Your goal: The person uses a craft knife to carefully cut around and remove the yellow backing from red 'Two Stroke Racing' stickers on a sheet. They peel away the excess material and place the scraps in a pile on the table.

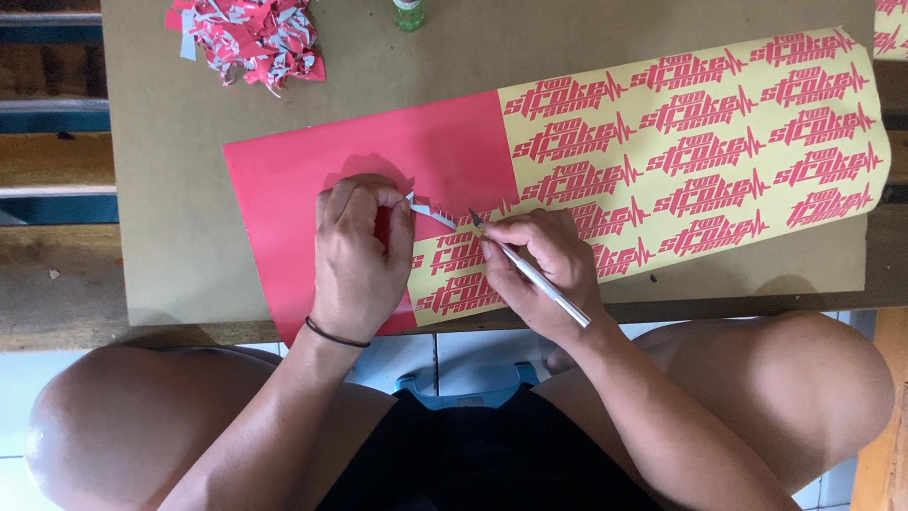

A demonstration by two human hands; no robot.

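A long vinyl sticker sheet [416, 142] lies on a brown board; its left part is solid red, its right part shows red cut-out logos on pale yellow backing [757, 180]. My left hand [364, 255] rests on the red part and pinches a thin strip of peeled vinyl [430, 210] between thumb and finger. My right hand [544, 270] holds a slim silver craft knife [530, 273] like a pen, its tip touching the sheet just right of the peeled strip.
A heap of red and grey vinyl scraps [248, 36] sits at the board's far left corner. A small green bottle [408, 12] stands at the far edge. The brown board [170, 218] lies on a wooden bench; my bare knees are below it.
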